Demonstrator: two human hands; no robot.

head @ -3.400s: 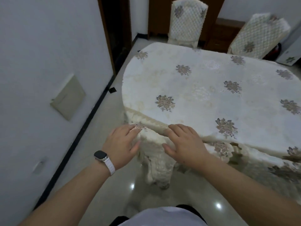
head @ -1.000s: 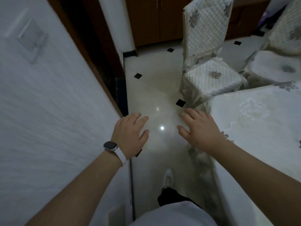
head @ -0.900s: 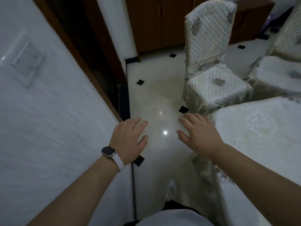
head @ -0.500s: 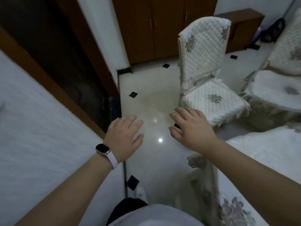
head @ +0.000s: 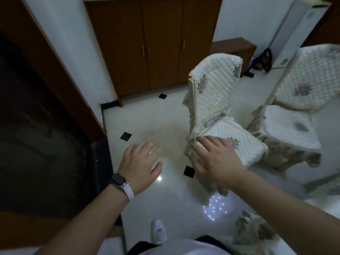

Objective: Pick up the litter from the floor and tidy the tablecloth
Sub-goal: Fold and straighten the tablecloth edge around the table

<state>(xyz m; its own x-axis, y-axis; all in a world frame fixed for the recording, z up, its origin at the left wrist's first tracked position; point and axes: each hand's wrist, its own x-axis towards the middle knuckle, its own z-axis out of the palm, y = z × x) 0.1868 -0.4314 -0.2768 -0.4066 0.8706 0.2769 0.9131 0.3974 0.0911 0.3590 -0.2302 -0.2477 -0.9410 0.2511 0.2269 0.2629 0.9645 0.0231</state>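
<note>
Both my hands hover in the air over the pale tiled floor (head: 152,124), fingers spread and holding nothing. My left hand (head: 140,165), with a white-strapped watch on its wrist, is left of centre. My right hand (head: 216,161) is in front of the near chair's seat. Only a corner of the white tablecloth (head: 254,230) with grey flower prints shows at the bottom right, hanging down beside my right forearm. No litter shows on the visible floor.
A chair in a quilted white cover (head: 215,100) stands just beyond my right hand, a second covered chair (head: 292,115) to its right. A brown wooden cabinet (head: 152,43) lines the far wall. A dark doorway (head: 36,126) opens on the left. My white shoe (head: 158,232) is below.
I have left the tablecloth edge my hands were on and walked forward along the table; the chairs and cabinet are closer, the table has dropped out of view. Both hands stay spread and empty.
</note>
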